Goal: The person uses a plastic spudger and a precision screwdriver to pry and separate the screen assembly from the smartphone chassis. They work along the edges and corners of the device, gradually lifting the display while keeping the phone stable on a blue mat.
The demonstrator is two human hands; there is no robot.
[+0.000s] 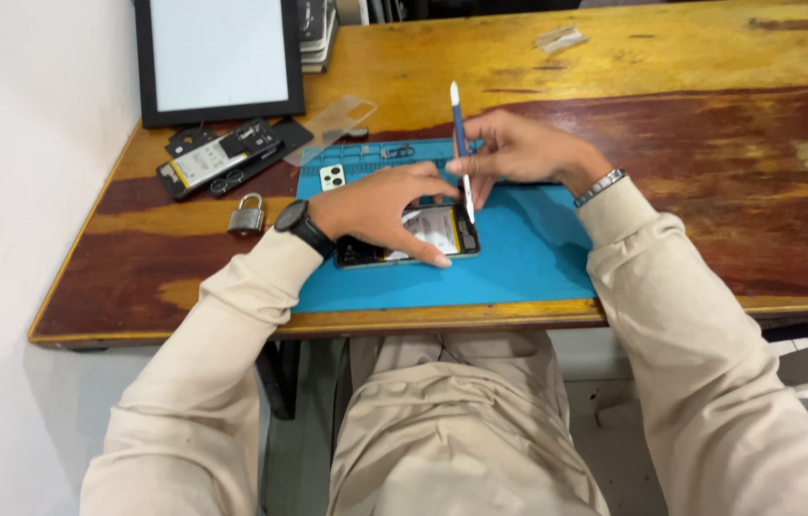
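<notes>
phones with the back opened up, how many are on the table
2: one opened black phone on the blue rubber mat under the left hand, another opened black phone by the black-framed screen. Others may be hidden.

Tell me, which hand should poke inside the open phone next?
The right hand, probably. It already holds the thin tool with its tip at the phone, while the left hand presses the phone down.

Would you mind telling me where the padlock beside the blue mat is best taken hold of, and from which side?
Take the padlock by its body, coming from above with fingers on its two side edges. It seems to lie flat on the wooden table, shackle pointing away, apart from the blue mat; the shackle loop is thin and would likely be a poorer grip.
</notes>
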